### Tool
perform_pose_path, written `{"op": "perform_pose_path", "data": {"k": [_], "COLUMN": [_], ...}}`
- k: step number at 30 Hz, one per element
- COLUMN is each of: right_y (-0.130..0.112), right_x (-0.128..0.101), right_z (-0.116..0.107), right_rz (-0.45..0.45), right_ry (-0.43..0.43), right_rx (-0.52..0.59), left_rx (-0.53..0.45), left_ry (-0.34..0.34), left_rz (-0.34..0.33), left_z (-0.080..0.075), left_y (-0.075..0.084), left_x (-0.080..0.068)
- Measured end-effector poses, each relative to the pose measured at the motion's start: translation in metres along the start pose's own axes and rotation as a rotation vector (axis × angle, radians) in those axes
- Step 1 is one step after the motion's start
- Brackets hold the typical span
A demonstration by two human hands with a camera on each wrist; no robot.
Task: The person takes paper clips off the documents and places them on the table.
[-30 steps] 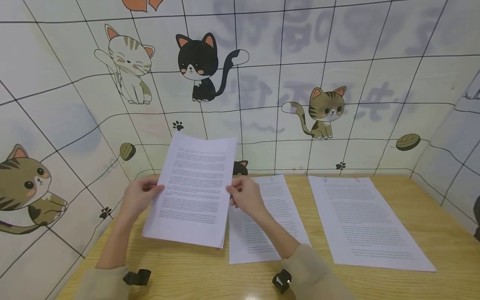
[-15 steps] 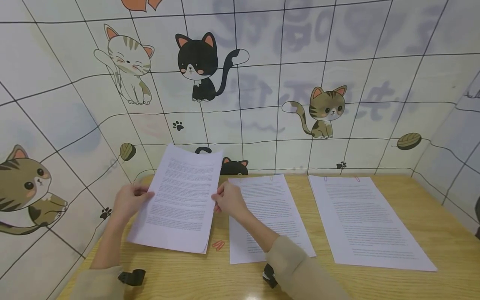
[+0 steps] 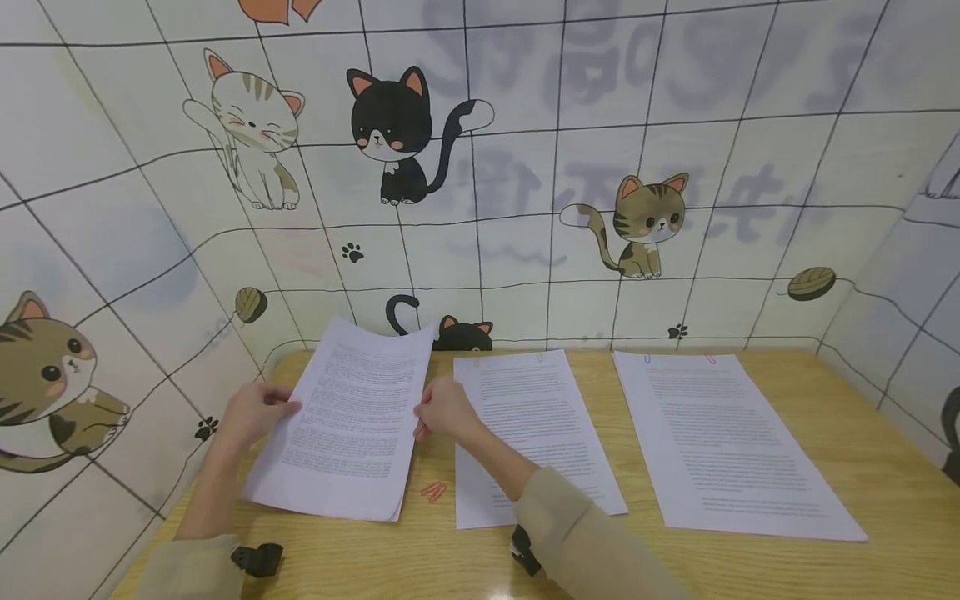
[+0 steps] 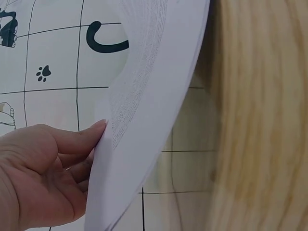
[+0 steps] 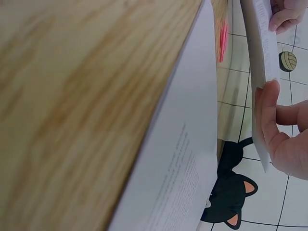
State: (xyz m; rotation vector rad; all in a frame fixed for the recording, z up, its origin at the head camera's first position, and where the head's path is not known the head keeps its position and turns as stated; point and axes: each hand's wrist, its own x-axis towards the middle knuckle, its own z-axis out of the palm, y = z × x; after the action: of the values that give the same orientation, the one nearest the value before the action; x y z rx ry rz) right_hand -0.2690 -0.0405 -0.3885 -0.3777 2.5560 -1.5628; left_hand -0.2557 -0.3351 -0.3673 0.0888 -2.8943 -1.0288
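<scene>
Paper stack (image 3: 347, 425) is coming down: both my hands, left (image 3: 251, 412) and right (image 3: 444, 408), are pinching its side edges in my fingers, bottom edge touching the counter (image 3: 862, 450) at far left. Red paper clips (image 3: 432, 491) (hidden earlier) are now lying exposed beside it.

A wooden table (image 3: 862, 467) bears two printed documents (image 3: 532, 433) (image 3: 727, 442) and paperclips (image 3: 433, 491).

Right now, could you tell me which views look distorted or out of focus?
Head view: wide-angle, wall grid lines bow, stack of papers sharp. Left wrist view: wooden table smeared soft. Right wrist view: near table blurred, right hand fairly clear.
</scene>
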Motion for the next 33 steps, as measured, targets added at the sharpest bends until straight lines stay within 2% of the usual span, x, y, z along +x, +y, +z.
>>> {"op": "perform_pose_path", "data": {"k": [7, 14, 17, 24, 33], "right_y": [-0.003, -0.001, 0.002, 0.002, -0.006], "right_x": [0.0, 0.002, 0.003, 0.005, 0.0], "right_z": [0.008, 0.01, 0.009, 0.006, 0.008], "right_rz": [0.022, 0.019, 0.039, 0.064, 0.089], "right_ry": [-0.057, -0.078, -0.077, -0.123, -0.162], "right_rx": [-0.076, -0.153, -0.189, -0.178, -0.362], "left_rx": [0.005, -0.013, -0.013, -0.002, -0.003], "left_ry": [-0.034, -0.083, -0.087, -0.114, -0.13], "left_rz": [-0.022, -0.125, -0.137, -0.16, -0.209], "left_z": [-0.002, -0.001, -0.002, -0.004, -0.004], "left_y": [-0.006, -0.01, -0.012, -0.017, -0.025], "left_x": [0.0, -0.001, 0.0, 0.003, 0.002]}}
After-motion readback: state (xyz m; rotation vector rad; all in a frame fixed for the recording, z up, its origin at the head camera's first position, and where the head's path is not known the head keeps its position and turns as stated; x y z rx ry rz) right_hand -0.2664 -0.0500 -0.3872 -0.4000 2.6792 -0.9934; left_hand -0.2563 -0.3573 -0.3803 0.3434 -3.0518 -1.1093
